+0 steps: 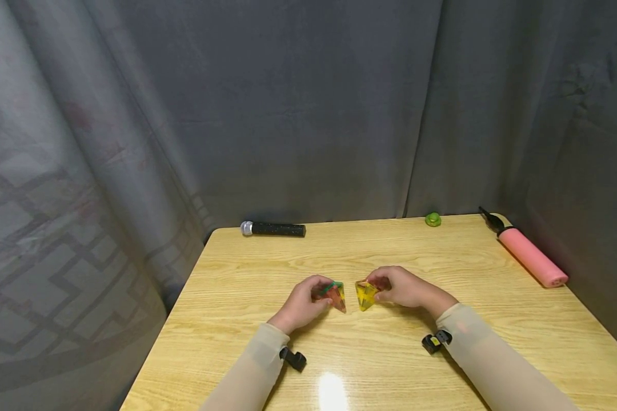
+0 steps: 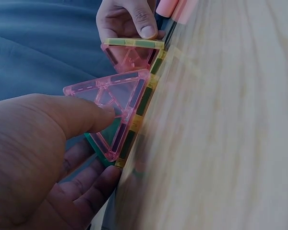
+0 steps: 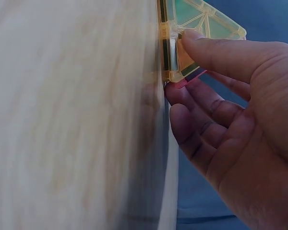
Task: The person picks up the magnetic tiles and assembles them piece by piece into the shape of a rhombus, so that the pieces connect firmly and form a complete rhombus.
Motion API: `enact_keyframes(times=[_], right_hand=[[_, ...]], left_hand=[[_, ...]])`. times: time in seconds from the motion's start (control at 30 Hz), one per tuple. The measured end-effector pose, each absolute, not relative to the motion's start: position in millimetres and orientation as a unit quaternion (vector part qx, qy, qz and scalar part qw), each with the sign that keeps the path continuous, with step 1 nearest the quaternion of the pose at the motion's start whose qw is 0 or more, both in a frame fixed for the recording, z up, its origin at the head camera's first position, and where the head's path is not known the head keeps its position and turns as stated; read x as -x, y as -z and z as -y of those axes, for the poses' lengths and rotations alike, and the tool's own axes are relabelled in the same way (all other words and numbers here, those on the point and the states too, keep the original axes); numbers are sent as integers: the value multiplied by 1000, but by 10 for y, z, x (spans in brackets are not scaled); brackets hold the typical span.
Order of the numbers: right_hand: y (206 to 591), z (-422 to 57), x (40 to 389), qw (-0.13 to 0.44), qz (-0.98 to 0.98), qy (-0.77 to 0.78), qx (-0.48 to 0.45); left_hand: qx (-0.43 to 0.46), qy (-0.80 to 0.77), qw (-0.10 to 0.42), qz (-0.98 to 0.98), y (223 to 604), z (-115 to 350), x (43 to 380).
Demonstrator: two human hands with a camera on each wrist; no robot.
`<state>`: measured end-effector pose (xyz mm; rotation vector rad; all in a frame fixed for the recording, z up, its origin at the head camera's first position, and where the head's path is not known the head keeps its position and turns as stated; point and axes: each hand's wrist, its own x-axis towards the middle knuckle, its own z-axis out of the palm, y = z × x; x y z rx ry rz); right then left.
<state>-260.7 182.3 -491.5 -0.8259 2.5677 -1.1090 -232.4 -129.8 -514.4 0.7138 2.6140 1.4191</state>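
Near the middle of the table, my left hand pinches a small cluster of see-through triangular magnetic tiles, pink, green and yellow. In the left wrist view the thumb presses the face of a pink tile, with fingers behind the green one. Across a narrow gap, my right hand holds a second cluster of triangular tiles, mostly yellow with some pink. Its thumb lies on a yellow-framed tile in the right wrist view. Both clusters rest on or just above the wood; fingers partly hide them.
A black microphone with a silver head lies at the back left of the wooden table. Toward the back right sits a small green object. A pink hand pump lies along the right edge. Grey curtains surround the table.
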Motion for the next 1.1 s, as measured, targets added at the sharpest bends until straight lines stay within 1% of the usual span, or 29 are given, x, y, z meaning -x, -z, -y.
enact_keyframes(times=[0.4, 0.83, 1.1], right_hand=[[4912, -1764, 2585, 111, -874, 378, 284], [4901, -1746, 2565, 117, -868, 388, 289], [4907, -1719, 2561, 123, -859, 401, 294]], left_hand=[[-238, -464, 52, -852, 5120, 1254, 2300], [-243, -455, 36, -856, 5144, 1183, 2291], [-237, -459, 38, -855, 5155, 1165, 2278]])
